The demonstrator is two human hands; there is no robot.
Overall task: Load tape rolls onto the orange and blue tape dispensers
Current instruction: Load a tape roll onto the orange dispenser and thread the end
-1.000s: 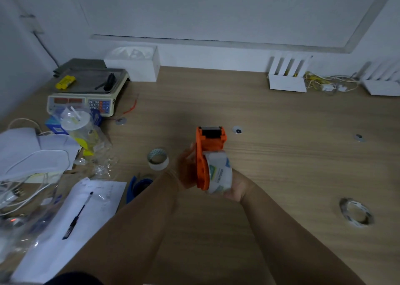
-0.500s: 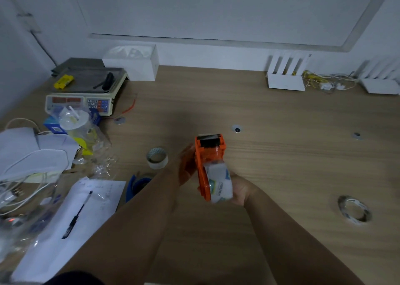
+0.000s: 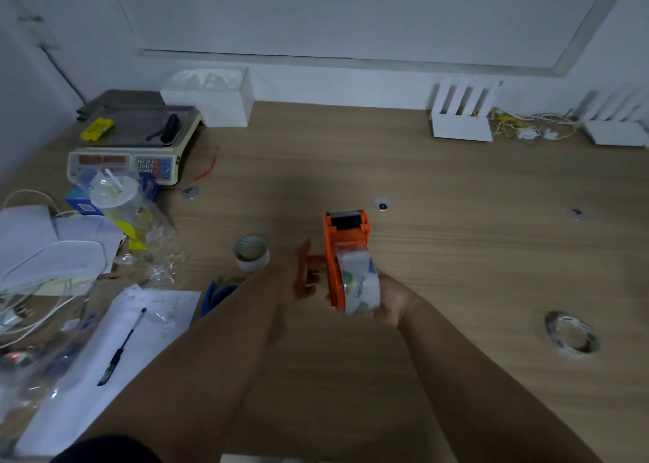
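while the right hand [image 3: 389, 301] clasps the clear roll [image 3: 358, 283] against the orange dispenser [image 3: 346, 241] above mid-desk and the left hand [image 3: 302, 276] grips its handle, the roll looks nearly seated; next, thread its end to the cutter. its print is too blurred to read. the blue dispenser [image 3: 217, 292] lies beside the left forearm; the far-left scale's [image 3: 133, 146] keys read 1 to 9
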